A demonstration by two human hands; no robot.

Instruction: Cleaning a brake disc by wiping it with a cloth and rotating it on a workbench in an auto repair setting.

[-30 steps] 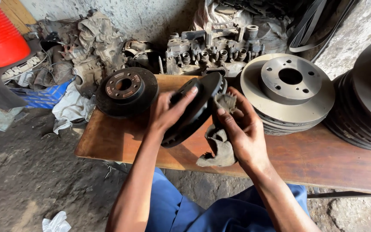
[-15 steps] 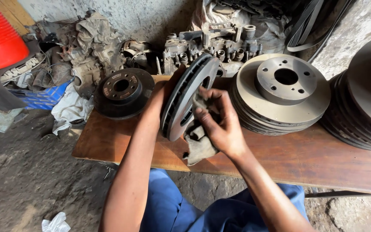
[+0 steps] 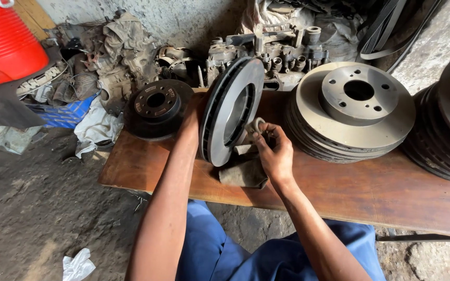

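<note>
1. Dirt floor and a rough wall surround a wooden desk
2. Left hand steadies an upright disc at the desk's centre, fingers hidden behind it, so I cannot tell their grip
3. Right hand, fingers clenched on a rag, presses against the disc's face
4. Disc stack at 3 o'clock; dark disc at 9 o'clock

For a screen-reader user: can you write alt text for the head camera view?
A person's left hand holds a brake disc upright on edge on a wooden bench, while the right hand presses a dirty rag against its face. A stack of brake discs lies to the right, a dark disc to the left.
</note>
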